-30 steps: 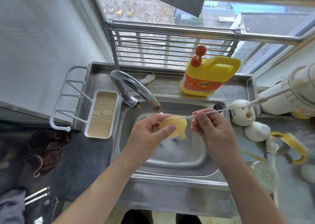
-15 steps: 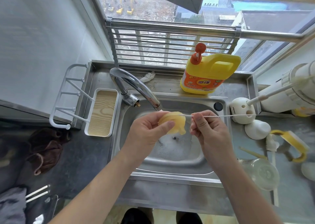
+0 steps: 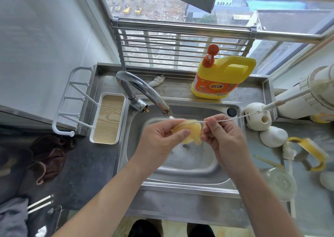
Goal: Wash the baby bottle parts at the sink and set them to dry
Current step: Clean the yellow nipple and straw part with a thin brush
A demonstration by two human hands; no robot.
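Now that my right hand, pinching the thin brush, has slid it deeper through the yellow nipple — gripped in my left hand over the sudsy sink — rinsing seems near.

Nipple was translucent pale yellow. Thin brush was white. Detergent jug was yellow, with an orange label and an orange-red pump. Sink was brushed silver steel, with white foam in the basin. Faucet was chrome. Tray had a white rim and light wood-grain stripes. Rack was white. Cloth was dark brown, counter dark grey. Dome parts were cream-white, handle ring yellow.
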